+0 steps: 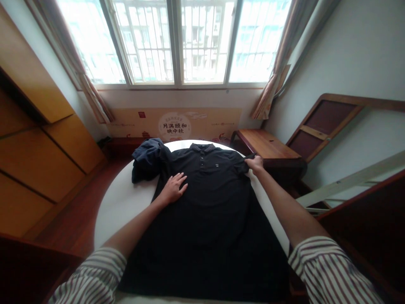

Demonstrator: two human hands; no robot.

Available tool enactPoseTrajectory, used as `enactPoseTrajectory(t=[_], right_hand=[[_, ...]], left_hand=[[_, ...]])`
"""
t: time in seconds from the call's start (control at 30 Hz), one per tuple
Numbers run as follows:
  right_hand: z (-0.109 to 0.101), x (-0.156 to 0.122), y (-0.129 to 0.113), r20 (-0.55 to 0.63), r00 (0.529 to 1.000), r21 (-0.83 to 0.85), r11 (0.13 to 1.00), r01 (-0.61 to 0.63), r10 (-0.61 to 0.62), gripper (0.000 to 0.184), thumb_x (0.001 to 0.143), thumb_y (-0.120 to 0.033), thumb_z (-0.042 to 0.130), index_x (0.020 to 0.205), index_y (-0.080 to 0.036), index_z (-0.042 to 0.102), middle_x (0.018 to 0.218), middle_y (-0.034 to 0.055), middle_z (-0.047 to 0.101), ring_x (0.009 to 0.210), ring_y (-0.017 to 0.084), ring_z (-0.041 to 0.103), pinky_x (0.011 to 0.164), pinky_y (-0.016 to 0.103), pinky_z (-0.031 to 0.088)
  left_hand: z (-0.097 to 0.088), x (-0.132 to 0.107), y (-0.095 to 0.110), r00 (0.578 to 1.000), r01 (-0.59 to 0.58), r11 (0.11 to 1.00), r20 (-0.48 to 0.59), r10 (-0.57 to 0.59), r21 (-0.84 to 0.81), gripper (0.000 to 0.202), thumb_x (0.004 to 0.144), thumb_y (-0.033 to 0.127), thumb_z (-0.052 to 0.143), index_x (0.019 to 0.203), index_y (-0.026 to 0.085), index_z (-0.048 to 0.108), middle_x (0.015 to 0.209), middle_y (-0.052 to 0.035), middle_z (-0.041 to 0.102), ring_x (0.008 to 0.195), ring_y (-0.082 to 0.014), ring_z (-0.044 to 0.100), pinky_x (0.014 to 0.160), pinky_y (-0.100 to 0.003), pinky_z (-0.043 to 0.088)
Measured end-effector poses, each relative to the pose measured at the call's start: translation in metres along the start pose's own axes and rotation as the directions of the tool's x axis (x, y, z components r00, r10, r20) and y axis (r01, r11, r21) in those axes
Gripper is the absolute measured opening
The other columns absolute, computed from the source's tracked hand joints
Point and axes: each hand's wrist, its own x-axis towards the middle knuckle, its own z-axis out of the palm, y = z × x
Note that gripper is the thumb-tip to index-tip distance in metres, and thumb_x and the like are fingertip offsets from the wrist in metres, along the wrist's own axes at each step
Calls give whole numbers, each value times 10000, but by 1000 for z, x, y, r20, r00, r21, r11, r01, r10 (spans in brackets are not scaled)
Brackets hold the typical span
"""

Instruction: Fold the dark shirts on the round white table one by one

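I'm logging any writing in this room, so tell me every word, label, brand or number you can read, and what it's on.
"月滿頤和" on the beige panel, upper large line.
"映中秋" on the same panel, just below.
The panel's small print and red square mark: too small and blurred.
Pale chest mark on the black shirt: too small.

- Small mark on the black shirt's chest: too small to read.
- Left hand: palm hidden against the cloth.
- Right hand: covers the bit of sleeve it pinches.
- Dark bundle: too crumpled to identify; its border with the shirt is unclear.
- White table: middle hidden under the shirt.
- Poster: lower part partly behind the table, smallest print illegible.
- Striped sleeves: cut by the bottom edge.
- Window: top cut off, outside washed out.
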Motion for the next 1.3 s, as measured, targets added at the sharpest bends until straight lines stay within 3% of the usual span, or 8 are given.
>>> enactPoseTrajectory(t=[0.13, 0.3, 0.47, 0.57, 0.83, 1.0, 1.13, 1.3], right_hand=[[2, 0, -19, 115, 976, 40, 982, 184, -187, 433, 771, -238, 649, 1187, -118, 637, 998, 125, 705, 919, 227, 661, 798, 287, 499], [17, -6, -28, 362, 881, 66, 951, 303, -306, 215, 752, -350, 720, 812, -146, 749, 737, 40, 721, 693, 164, 667, 676, 225, 488], [35, 22, -25, 288, 941, -58, 977, 205, -181, 155, 789, -227, 660, 794, -102, 751, 912, 140, 749, 914, 236, 692, 805, 267, 490], [48, 46, -29, 255, 962, -102, 987, 122, -93, 207, 798, -259, 671, 846, -73, 748, 949, 187, 741, 942, 265, 691, 819, 304, 504], [94, 81, -46, 231, 972, -109, 992, 69, -42, 280, 798, -264, 679, 983, -63, 743, 982, 185, 734, 941, 227, 687, 831, 256, 506], [95, 92, -33, 181, 983, -187, 981, 50, -16, 372, 763, -171, 624, 1107, -61, 713, 1053, 200, 711, 978, 248, 674, 855, 284, 507], [91, 100, -30, 213, 976, -276, 956, 95, -35, 333, 720, -186, 660, 1031, -97, 740, 1079, 194, 691, 1013, 285, 642, 862, 340, 507], [109, 108, -57, 322, 933, -316, 911, 264, -159, 278, 780, -217, 656, 1035, -156, 745, 1229, 138, 643, 1170, 267, 559, 979, 325, 434]], left_hand=[[0, 0, 1, 1000, 0, 1000, -9, 0, -14, 502, 979, 429, 433, 1431, 220, 499, 1542, -104, 397, 1443, -256, 337, 1187, -484, 250], [1, 0, 1, 1000, 1, 1000, -13, -1, -13, 506, 978, 436, 424, 1435, 231, 495, 1548, -96, 388, 1448, -254, 329, 1192, -483, 244], [2, -1, 2, 1000, 1, 1000, -23, -1, -12, 504, 979, 442, 419, 1428, 229, 502, 1546, -90, 393, 1448, -252, 329, 1194, -476, 243], [2, -1, 2, 1000, -1, 1000, -29, 0, -19, 509, 979, 446, 416, 1425, 216, 506, 1540, -98, 402, 1441, -257, 341, 1193, -482, 248], [1, -2, 5, 999, 11, 1000, -30, -12, -15, 511, 980, 457, 405, 1427, 231, 504, 1545, -78, 397, 1445, -252, 334, 1199, -482, 249], [-1, -4, 8, 999, 18, 1000, -36, -18, -4, 501, 981, 441, 413, 1428, 233, 498, 1544, -74, 399, 1440, -243, 343, 1198, -479, 255], [-2, -4, 11, 999, 24, 1000, -38, -24, 12, 499, 981, 411, 421, 1425, 195, 494, 1544, -81, 400, 1441, -241, 339, 1194, -485, 257], [-2, -4, 11, 999, 25, 1000, -36, -24, 11, 499, 980, 409, 425, 1426, 194, 490, 1547, -86, 395, 1445, -240, 330, 1196, -483, 249]])
